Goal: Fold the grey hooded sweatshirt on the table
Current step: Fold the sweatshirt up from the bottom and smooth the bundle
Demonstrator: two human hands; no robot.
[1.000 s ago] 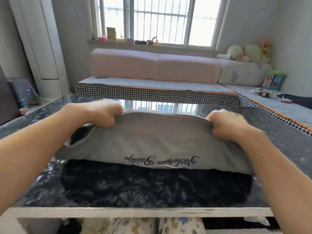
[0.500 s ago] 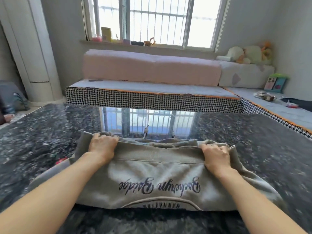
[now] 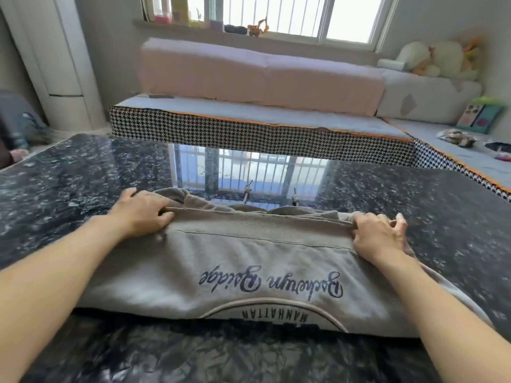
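The grey hooded sweatshirt [image 3: 249,269] lies folded on the dark speckled table [image 3: 83,175], its dark printed lettering upside down toward me. The ribbed hem runs along the far edge of the fold. My left hand [image 3: 143,211] rests on the hem's left end, fingers pinching the cloth. My right hand [image 3: 378,236] grips the hem's right end, fingers curled into it. Two metal-tipped drawstrings [image 3: 246,193] stick out past the far edge onto the table. The sleeves are hidden under the fold.
Beyond the table stands a low bench with a houndstooth cushion [image 3: 249,134] and pink bolsters [image 3: 249,76]. Plush toys [image 3: 437,59] sit in the right corner, a white upright unit [image 3: 63,59] at the left. Bare glossy tabletop surrounds the sweatshirt.
Both hands carried the raised hem forward and laid it down flat on the table. The sweatshirt went from held up in the air to lying folded, and my view tilted downward.
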